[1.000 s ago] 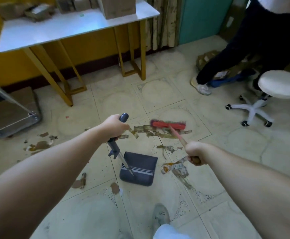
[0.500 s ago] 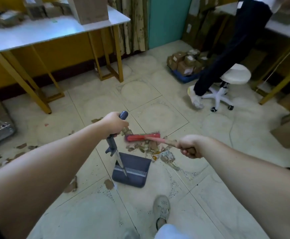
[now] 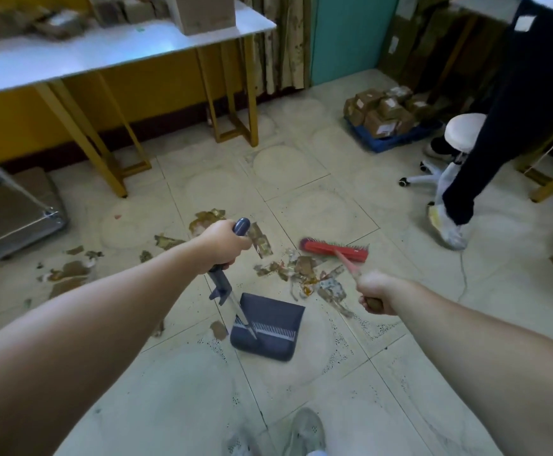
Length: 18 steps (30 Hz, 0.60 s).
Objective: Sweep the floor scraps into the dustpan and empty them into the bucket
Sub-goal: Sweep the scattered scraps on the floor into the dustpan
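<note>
On the floor [image 3: 301, 199] keep the dustpan [image 3: 275, 314] lip flat, left hand [image 3: 224, 245] gripping its upright handle. Pull the red broom [image 3: 321, 247], gripped by the right hand [image 3: 375, 294], in short strokes through the scraps [image 3: 301, 271] lying just beyond the pan mouth.

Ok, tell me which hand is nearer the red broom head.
Right. The right hand grips the broom stick just behind the broom head; the left hand holds the dustpan handle, off to its left past the scraps.
</note>
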### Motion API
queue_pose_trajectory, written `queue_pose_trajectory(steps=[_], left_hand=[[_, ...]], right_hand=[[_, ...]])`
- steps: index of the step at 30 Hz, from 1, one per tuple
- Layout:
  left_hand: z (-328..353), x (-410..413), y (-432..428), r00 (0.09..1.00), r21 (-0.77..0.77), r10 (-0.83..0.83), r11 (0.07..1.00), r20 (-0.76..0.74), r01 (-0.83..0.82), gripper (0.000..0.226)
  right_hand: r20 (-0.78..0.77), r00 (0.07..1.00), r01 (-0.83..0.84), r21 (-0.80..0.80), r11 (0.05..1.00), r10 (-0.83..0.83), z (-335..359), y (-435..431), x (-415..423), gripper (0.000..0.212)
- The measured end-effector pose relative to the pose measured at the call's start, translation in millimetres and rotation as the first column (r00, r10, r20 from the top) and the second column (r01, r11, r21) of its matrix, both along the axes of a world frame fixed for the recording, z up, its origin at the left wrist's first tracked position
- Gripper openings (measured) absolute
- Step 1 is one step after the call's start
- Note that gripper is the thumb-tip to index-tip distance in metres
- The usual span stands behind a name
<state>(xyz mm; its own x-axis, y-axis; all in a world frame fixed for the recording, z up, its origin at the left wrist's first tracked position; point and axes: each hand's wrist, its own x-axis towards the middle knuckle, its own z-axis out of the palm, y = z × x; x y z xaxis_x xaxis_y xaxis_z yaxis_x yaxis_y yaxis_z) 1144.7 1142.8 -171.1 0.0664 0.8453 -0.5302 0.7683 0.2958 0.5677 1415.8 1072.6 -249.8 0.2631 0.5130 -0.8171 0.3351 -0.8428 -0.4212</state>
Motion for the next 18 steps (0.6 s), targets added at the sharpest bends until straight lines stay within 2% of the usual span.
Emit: queue_pose_trajectory(steps=[3,6,7,9,10,13,18], left_hand=[[-9.0,-6.2,-13.1,1.000,-0.016,-0.015,1.000,0.001,0.015,0.009],[-13.9,-15.9,-27.5,0.999,-0.026,-0.047,0.999,-0.007,0.047,0.008],[-14.0,-20.4,-32.0,0.998,-0.035,-0.056,0.998,-0.004,0.056,0.008],[-12.8,-32.6,-40.4,0.997,-0.045,-0.078,0.996,-0.004,0.078,0.009],[-11.9,-40.0,-44.9,0.996,-0.047,-0.088,0.995,-0.009,0.088,0.009],[-8.2,-63.9,-55.1,0.994,-0.038,-0.106,0.994,-0.006,0.106,0.009],[1.6,-105.2,-77.7,0.993,-0.022,-0.110,0.994,0.038,0.111,0.009]], right_hand=[[-0.047,0.999,-0.020,-0.051,0.999,0.018,-5.3,-22.7,-13.9,0.062],[-0.092,0.995,-0.035,-0.059,0.998,0.029,-6.4,-41.8,-34.3,0.066],[-0.114,0.993,-0.024,-0.067,0.997,0.016,-3.3,-46.3,-42.8,0.061],[-0.131,0.991,-0.026,-0.080,0.996,0.016,10.2,-55.4,-63.2,0.030],[-0.128,0.992,-0.034,-0.088,0.996,0.023,17.2,-61.9,-74.5,0.022],[-0.102,0.991,-0.094,-0.093,0.991,0.085,27.6,-78.8,-108.3,0.034],[-0.092,0.984,-0.159,-0.104,0.982,0.150,43.6,-98.0,-146.8,0.031]])
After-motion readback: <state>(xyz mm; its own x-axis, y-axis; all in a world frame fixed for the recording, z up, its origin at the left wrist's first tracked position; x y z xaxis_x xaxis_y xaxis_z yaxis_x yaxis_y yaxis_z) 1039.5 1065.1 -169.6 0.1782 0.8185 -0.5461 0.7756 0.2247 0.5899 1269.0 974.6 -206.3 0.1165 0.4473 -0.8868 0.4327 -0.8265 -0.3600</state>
